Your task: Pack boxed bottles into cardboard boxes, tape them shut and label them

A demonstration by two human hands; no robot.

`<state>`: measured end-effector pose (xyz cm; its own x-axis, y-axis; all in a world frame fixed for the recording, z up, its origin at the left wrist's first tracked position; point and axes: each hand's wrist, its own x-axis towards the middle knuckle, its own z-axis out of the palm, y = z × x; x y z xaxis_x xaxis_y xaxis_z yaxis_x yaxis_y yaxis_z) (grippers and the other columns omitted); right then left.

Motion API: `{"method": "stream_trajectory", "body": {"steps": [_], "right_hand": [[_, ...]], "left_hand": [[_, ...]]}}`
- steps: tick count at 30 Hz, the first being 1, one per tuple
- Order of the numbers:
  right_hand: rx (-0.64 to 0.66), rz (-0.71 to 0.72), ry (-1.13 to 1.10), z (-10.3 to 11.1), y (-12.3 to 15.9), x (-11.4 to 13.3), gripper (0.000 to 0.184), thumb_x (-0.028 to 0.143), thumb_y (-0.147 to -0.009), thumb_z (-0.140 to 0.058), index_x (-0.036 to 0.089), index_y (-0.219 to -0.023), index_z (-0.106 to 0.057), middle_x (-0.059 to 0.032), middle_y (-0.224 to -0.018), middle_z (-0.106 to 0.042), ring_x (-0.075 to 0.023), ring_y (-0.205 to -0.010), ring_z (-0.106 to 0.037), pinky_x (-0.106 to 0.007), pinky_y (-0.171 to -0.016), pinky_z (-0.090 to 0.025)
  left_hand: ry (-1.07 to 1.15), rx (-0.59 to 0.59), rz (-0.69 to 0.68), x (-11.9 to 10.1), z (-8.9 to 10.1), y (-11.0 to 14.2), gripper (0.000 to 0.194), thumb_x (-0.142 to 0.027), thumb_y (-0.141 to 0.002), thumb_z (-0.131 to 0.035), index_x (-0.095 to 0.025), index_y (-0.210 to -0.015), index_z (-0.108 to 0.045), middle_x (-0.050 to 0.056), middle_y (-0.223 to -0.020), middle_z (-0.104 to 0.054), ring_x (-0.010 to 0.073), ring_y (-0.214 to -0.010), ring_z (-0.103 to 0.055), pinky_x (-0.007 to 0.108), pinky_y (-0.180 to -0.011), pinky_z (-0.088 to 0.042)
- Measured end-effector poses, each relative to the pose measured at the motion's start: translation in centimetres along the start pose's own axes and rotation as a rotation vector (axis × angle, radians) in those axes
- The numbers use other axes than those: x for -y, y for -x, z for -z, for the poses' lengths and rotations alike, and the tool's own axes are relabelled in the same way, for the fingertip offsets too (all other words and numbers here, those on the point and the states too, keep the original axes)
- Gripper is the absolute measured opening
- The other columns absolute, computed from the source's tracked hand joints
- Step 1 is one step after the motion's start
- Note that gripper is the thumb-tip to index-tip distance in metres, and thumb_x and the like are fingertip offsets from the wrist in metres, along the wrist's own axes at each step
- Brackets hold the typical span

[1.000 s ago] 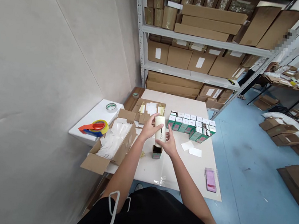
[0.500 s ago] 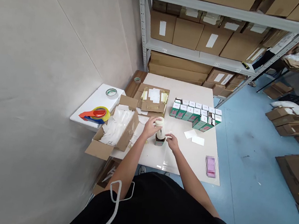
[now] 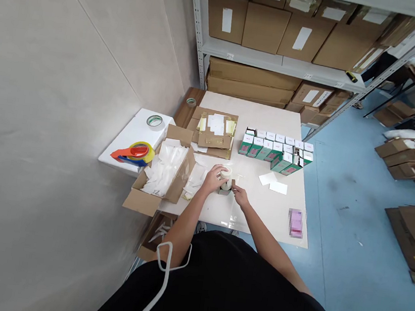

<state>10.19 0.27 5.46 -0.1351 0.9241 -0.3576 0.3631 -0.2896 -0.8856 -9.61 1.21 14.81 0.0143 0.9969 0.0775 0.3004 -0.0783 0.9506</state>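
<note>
My left hand (image 3: 213, 179) is wrapped round the top of a cream-coloured, round-lidded bottle (image 3: 227, 175). The bottle stands upright, its lower part hidden inside a small open carton (image 3: 224, 192) on the table. At the carton's right side, my right hand (image 3: 240, 196) pinches a raised brown flap (image 3: 233, 183) between thumb and fingers. Beyond my hands stand rows of green-and-white cartons (image 3: 265, 148), some with open tops. Two white cards (image 3: 277, 187) lie to the right of my right hand.
Left of the table (image 3: 260, 218), an open cardboard box (image 3: 176, 184) holds white packets. A tape dispenser (image 3: 131, 153) and a tape roll (image 3: 154, 121) lie on a white surface. Flattened cardboard (image 3: 213, 141) lies further back, before a shelf (image 3: 255, 54) of boxes. A blurred pink item (image 3: 296, 223) lies at right.
The bottle has gone down into the carton, with my left hand still round its top. My right hand, earlier spread beside the carton, now pinches its flap. The view has shifted slightly.
</note>
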Motion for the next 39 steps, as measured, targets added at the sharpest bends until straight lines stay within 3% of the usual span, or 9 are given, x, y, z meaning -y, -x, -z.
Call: {"method": "stream_trajectory", "body": {"steps": [6, 11, 14, 17, 20, 23, 27, 32, 39], "right_hand": [[-0.025, -0.054, -0.044, -0.1, 0.0, -0.4, 0.051, 0.030, -0.069, -0.053, 0.027, -0.113, -0.080, -0.0025, -0.114, -0.077, -0.0284, -0.110, -0.069, -0.048, -0.095, -0.056], [-0.024, -0.035, -0.036, -0.2, 0.0, -0.1, 0.050, 0.030, -0.070, -0.053, 0.029, -0.112, -0.080, 0.0002, -0.111, -0.078, -0.0283, -0.109, -0.069, -0.048, -0.096, -0.056], [-0.029, -0.026, -0.023, 0.0, 0.0, 0.1, 0.049, 0.028, -0.070, -0.054, 0.029, -0.112, -0.080, 0.0006, -0.112, -0.078, -0.0285, -0.111, -0.069, -0.048, -0.099, -0.054], [-0.035, -0.049, -0.034, 0.1, 0.0, 0.1, 0.049, 0.027, -0.068, -0.055, 0.029, -0.110, -0.080, -0.0008, -0.115, -0.078, -0.0290, -0.111, -0.069, -0.048, -0.102, -0.054], [-0.031, -0.077, -0.051, -0.1, 0.2, 0.1, 0.053, 0.027, -0.068, -0.056, 0.028, -0.117, -0.077, -0.0022, -0.119, -0.076, -0.0284, -0.113, -0.068, -0.047, -0.102, -0.053], [0.001, -0.070, -0.098, -0.6, 0.4, 0.0, 0.063, 0.031, -0.073, -0.055, 0.027, -0.135, -0.066, -0.0033, -0.129, -0.071, -0.0252, -0.112, -0.067, -0.046, -0.100, -0.054], [-0.022, -0.062, -0.115, -1.2, 0.2, -0.1, 0.063, 0.041, -0.086, -0.053, 0.024, -0.146, -0.052, -0.0068, -0.137, -0.066, -0.0205, -0.108, -0.067, -0.042, -0.099, -0.054], [-0.091, -0.052, 0.138, -2.3, -1.1, -0.5, 0.038, 0.039, -0.091, -0.053, 0.025, -0.123, -0.066, -0.0058, -0.119, -0.070, -0.0211, -0.103, -0.067, -0.039, -0.100, -0.052], [-0.151, -0.069, 0.256, -4.4, -3.6, -0.1, 0.039, 0.029, -0.090, -0.049, 0.028, -0.125, -0.064, -0.0025, -0.117, -0.073, -0.0217, -0.099, -0.070, -0.039, -0.097, -0.055]], "left_hand": [[-0.158, 0.076, -0.032, 2.1, -1.2, 0.1, 0.036, -0.011, -0.074, -0.075, -0.022, -0.108, -0.073, 0.010, -0.130, -0.062, 0.0256, -0.126, -0.058, 0.041, -0.107, -0.050], [-0.314, 0.071, 0.000, 4.4, -3.1, 0.8, 0.027, -0.011, -0.071, -0.079, -0.023, -0.095, -0.076, 0.010, -0.120, -0.069, 0.0319, -0.133, -0.049, 0.052, -0.118, -0.037], [-0.324, 0.074, 0.017, 5.4, -3.4, 1.2, 0.021, -0.016, -0.073, -0.080, -0.022, -0.093, -0.077, 0.012, -0.128, -0.064, 0.0329, -0.136, -0.046, 0.051, -0.119, -0.036], [-0.260, -0.113, 0.094, 6.4, -2.9, 1.3, 0.021, -0.025, -0.083, -0.073, -0.022, -0.104, -0.075, 0.013, -0.134, -0.060, 0.0303, -0.135, -0.049, 0.047, -0.117, -0.039], [-0.147, -0.280, 0.299, 7.5, -2.2, 1.4, 0.026, -0.026, -0.095, -0.055, -0.021, -0.116, -0.067, 0.011, -0.119, -0.067, 0.0248, -0.115, -0.062, 0.043, -0.105, -0.049], [-0.050, -0.145, 0.456, 8.3, -2.3, 1.5, 0.032, -0.026, -0.088, -0.064, -0.020, -0.119, -0.063, 0.006, -0.101, -0.069, 0.0200, -0.090, -0.067, 0.037, -0.090, -0.055], [-0.012, -0.052, 0.472, 9.0, -3.6, 1.6, 0.047, -0.019, -0.075, -0.077, -0.019, -0.120, -0.062, 0.006, -0.106, -0.070, 0.0158, -0.080, -0.068, 0.032, -0.084, -0.055], [-0.019, -0.081, 0.543, 10.2, -4.9, 1.8, 0.070, -0.016, -0.079, -0.071, -0.021, -0.146, -0.052, 0.009, -0.119, -0.072, 0.0178, -0.090, -0.072, 0.032, -0.090, -0.055], [0.062, -0.078, 0.484, 11.2, -5.0, 0.9, 0.063, -0.021, -0.088, -0.065, -0.017, -0.151, -0.055, 0.014, -0.136, -0.069, 0.0257, -0.126, -0.066, 0.038, -0.110, -0.047]]}}
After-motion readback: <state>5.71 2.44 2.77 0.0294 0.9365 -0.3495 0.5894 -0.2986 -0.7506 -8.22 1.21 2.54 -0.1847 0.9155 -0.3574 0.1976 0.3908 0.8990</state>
